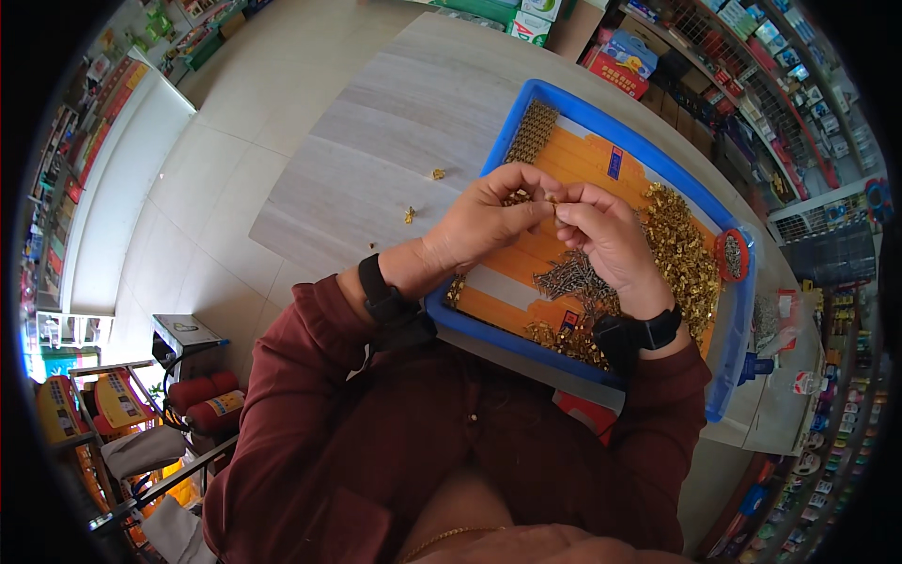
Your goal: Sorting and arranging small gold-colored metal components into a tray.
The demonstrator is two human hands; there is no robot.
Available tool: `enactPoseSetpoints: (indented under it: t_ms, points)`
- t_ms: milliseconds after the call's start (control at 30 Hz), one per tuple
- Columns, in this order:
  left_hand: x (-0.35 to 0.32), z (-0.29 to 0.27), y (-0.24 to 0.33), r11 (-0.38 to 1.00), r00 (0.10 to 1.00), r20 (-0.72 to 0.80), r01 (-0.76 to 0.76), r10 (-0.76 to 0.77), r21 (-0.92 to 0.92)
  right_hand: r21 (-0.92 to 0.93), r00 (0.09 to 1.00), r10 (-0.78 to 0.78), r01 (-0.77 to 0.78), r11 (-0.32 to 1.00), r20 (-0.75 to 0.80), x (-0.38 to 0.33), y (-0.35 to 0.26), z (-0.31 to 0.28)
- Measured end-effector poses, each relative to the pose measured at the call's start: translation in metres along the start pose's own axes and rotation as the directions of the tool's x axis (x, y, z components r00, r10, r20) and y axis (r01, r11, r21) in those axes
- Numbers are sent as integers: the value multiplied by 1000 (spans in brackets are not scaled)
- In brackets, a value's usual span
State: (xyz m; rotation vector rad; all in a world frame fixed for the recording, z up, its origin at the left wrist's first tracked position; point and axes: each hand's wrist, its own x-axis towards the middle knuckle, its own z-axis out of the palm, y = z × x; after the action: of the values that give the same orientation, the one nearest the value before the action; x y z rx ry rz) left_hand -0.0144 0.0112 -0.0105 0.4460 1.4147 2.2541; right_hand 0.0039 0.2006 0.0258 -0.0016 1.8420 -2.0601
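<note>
My left hand and my right hand meet over the blue tray, fingertips pinched together. Between them is a small gold-coloured metal piece, mostly covered by the fingers. Below my right hand lies a heap of silver screws on the orange printed sheet lining the tray. A larger pile of gold metal pieces fills the tray's right side. Neat rows of small brass-toned parts stand in the far left corner, and more gold pieces lie along the near edge.
A small red dish holding silver bits sits at the tray's right rim. Two loose gold pieces, one farther off and one nearer, lie on the grey wooden table. Stocked shelves stand beyond the table at the right.
</note>
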Motion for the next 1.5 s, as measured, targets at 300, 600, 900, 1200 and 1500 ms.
enactPoseSetpoints:
  t_ms: [300,600,900,1200,1500]
  points:
    - [0,0,4,990,989,-62,131,-134,-52,-364,918,-389,336,869,-82,-1,-3,4]
    - [0,-1,5,979,982,-68,167,-176,-121,-657,779,-616,525,542,114,-1,-1,9]
    - [1,-3,5,977,985,-62,149,-160,-150,-718,833,-548,431,547,83,6,-11,8]
    - [1,-9,3,969,982,55,187,-180,-160,-888,941,-328,84,452,-78,95,15,-46]
    - [0,-3,6,962,975,65,219,-211,-164,-885,863,-492,134,446,-117,110,25,-43]
